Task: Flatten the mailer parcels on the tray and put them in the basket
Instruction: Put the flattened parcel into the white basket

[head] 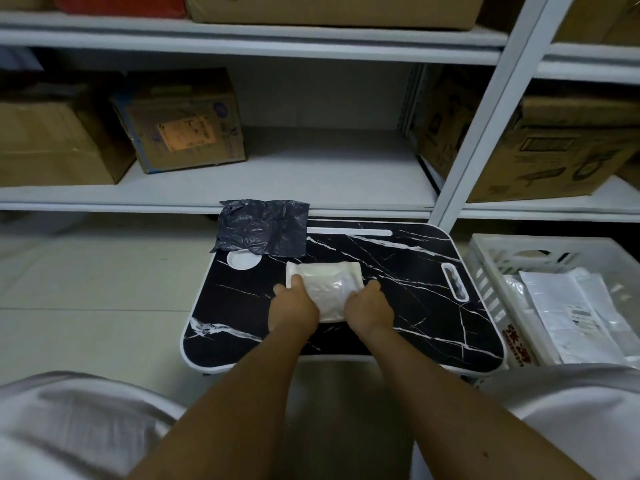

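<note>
At frame centre, white mailer parcel (327, 289) lies on black marble-pattern tray (433, 306). Left hand (292, 306) and right hand (369, 306) grasp its two sides. Grey mailer (263, 230) at tray's upper-left corner. White basket (491, 268) at right holds parcels.

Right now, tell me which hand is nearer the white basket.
Right. The right hand holds the white parcel's right edge, on the side toward the white basket. The left hand holds the parcel's left edge, farther from it.
</note>
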`<state>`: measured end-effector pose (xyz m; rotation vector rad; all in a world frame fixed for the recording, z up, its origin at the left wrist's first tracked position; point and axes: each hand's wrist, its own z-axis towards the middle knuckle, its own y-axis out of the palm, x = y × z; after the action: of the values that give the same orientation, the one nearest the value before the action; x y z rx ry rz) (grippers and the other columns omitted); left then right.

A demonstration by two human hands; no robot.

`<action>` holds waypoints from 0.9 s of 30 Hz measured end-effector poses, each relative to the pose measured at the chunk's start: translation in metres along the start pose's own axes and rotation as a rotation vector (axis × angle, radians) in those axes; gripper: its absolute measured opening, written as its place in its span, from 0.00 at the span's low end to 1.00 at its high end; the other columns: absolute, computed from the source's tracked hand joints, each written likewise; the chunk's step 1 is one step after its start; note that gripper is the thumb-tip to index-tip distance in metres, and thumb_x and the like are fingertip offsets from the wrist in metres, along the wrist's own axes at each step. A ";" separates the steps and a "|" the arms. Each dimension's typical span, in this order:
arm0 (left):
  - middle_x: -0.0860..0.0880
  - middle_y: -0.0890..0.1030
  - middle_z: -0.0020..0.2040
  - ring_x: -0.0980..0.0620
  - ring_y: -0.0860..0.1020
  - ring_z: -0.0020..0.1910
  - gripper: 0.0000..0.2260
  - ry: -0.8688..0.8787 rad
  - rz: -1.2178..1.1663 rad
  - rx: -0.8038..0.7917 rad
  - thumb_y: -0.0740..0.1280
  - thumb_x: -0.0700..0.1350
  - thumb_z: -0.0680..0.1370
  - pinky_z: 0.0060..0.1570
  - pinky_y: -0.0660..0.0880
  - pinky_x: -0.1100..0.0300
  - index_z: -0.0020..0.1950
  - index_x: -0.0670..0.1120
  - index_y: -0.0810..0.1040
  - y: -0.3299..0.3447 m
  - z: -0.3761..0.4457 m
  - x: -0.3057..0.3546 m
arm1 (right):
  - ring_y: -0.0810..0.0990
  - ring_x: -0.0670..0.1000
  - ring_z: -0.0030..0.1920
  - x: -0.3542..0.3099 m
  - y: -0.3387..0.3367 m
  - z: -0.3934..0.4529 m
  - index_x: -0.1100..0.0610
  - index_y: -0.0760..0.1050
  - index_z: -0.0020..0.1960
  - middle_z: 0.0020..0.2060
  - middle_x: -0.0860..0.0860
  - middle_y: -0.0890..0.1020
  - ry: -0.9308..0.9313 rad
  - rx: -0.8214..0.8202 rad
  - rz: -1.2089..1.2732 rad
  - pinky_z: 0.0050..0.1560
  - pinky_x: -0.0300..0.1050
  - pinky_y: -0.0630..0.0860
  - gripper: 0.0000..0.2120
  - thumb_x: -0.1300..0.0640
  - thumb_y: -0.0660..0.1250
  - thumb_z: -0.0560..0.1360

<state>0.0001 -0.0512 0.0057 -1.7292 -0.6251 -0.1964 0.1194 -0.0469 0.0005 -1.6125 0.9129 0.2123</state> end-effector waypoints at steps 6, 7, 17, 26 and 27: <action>0.39 0.65 0.62 0.38 0.72 0.57 0.20 0.121 0.015 0.037 0.56 0.39 0.77 0.56 0.71 0.49 0.70 0.45 0.61 -0.019 -0.014 0.035 | 0.74 0.62 0.59 -0.005 -0.052 0.000 0.59 0.60 0.69 0.62 0.61 0.72 -0.072 0.047 0.016 0.50 0.49 0.68 0.18 0.56 0.55 0.81; 0.39 0.65 0.62 0.38 0.72 0.57 0.20 0.144 0.023 0.041 0.57 0.39 0.77 0.56 0.71 0.49 0.69 0.45 0.62 -0.019 -0.017 0.042 | 0.74 0.62 0.59 -0.004 -0.062 0.001 0.59 0.60 0.69 0.62 0.61 0.72 -0.075 0.048 0.005 0.49 0.49 0.67 0.18 0.56 0.56 0.80; 0.39 0.66 0.63 0.40 0.72 0.57 0.22 0.355 0.002 0.015 0.60 0.38 0.78 0.54 0.72 0.52 0.71 0.45 0.61 -0.011 -0.051 0.153 | 0.73 0.62 0.63 0.032 -0.189 0.030 0.60 0.57 0.74 0.65 0.61 0.72 0.007 0.091 -0.038 0.59 0.53 0.71 0.24 0.60 0.58 0.80; 0.38 0.67 0.64 0.38 0.72 0.58 0.17 0.561 0.060 -0.121 0.58 0.38 0.77 0.57 0.70 0.52 0.67 0.41 0.69 0.028 -0.083 0.260 | 0.75 0.62 0.61 0.129 -0.270 0.047 0.64 0.63 0.70 0.63 0.62 0.74 0.140 0.215 0.074 0.46 0.46 0.70 0.21 0.60 0.60 0.79; 0.38 0.68 0.64 0.38 0.72 0.59 0.17 0.568 0.049 -0.161 0.58 0.37 0.77 0.57 0.71 0.52 0.66 0.41 0.70 0.034 -0.085 0.268 | 0.75 0.62 0.61 0.142 -0.273 0.047 0.64 0.64 0.70 0.63 0.62 0.74 0.148 0.221 0.084 0.47 0.46 0.71 0.22 0.59 0.62 0.79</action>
<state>0.2592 -0.0553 0.1202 -1.7301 -0.1510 -0.6901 0.4099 -0.0718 0.1098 -1.3997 1.0803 0.0483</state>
